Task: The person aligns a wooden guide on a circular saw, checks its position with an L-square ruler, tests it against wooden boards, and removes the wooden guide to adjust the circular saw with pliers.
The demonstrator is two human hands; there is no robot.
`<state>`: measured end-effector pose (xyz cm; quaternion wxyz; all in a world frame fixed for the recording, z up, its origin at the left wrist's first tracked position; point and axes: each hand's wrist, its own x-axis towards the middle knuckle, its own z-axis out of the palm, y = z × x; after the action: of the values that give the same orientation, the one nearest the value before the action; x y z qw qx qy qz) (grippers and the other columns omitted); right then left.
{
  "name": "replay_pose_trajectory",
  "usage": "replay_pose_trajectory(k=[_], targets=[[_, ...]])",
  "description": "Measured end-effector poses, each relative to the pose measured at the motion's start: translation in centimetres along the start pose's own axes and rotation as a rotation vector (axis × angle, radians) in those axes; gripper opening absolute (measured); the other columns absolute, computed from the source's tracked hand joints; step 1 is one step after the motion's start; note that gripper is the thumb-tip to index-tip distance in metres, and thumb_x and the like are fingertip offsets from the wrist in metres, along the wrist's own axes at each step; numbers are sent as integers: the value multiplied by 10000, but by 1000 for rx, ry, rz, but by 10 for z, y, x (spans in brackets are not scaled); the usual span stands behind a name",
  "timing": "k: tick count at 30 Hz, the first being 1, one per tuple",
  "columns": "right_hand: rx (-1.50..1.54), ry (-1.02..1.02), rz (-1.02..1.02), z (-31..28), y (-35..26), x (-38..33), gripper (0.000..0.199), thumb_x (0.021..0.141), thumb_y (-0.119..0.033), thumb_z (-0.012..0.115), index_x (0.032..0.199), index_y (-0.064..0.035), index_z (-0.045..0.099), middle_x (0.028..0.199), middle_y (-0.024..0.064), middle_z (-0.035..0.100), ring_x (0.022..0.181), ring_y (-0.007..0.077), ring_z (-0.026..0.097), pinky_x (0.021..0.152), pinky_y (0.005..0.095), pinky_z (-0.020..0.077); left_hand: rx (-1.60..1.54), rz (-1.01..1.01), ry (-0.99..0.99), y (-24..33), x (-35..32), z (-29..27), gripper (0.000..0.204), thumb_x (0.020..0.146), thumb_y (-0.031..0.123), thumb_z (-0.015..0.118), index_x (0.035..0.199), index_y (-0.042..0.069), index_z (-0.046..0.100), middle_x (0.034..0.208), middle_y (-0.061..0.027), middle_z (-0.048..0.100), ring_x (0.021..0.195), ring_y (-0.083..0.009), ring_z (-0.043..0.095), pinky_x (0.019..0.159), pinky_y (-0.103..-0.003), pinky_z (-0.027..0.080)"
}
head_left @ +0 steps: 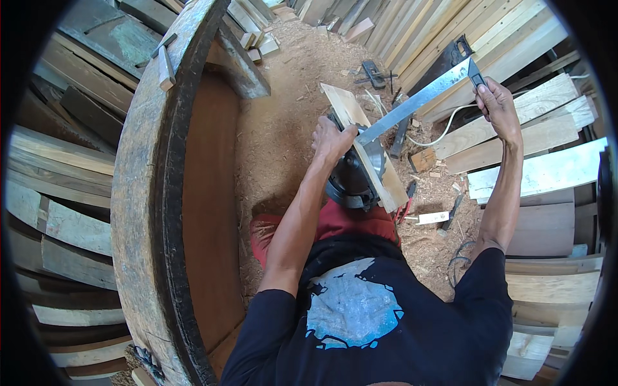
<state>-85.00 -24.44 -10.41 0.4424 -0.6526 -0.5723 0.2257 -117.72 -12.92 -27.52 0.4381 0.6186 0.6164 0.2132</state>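
In front of me stands a circular saw (349, 179) with a dark body, tilted on edge against my red-trousered lap. A pale wooden board (345, 106) lies along its base, and part of the round toothed blade (378, 162) pokes through. My left hand (333, 138) is closed around the saw's upper part, its thumb by the board's edge. In my raised right hand (497, 106) is the dark stock of a try square. The long silver blade of this try square (415, 105) slopes down to the left, its far end at the board beside the saw blade.
A worn wooden workbench (138, 174) curves along the left, a wooden-handled tool (166, 69) on it. Stacked planks (550, 170) line the right. On the sawdust floor (277, 128) lie a dark clamp-like tool (372, 74), red-handled pliers (407, 204) and a white cable (444, 134). A handsaw (444, 67) leans behind.
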Motion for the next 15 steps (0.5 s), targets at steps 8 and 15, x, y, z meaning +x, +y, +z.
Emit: replay_pose_trajectory(k=[8, 15], targets=[[-87, 18, 43, -6, 11, 6, 221, 1040, -237, 520, 901, -86, 601, 632, -72, 453, 498, 8, 342, 431, 194, 251, 81, 14, -17, 13, -6, 4, 902, 721, 451, 693, 1336, -124, 368, 1375, -321, 453, 1319, -470, 408, 1087, -566, 322], [-95, 28, 71, -9, 15, 1, 218, 1034, -223, 534, 896, -73, 611, 627, -67, 453, 497, 11, 333, 433, 204, 246, 93, 18, -20, 13, -9, 3, 900, 728, 457, 696, 1332, -125, 369, 1375, -318, 449, 1316, -461, 412, 1095, -555, 311]])
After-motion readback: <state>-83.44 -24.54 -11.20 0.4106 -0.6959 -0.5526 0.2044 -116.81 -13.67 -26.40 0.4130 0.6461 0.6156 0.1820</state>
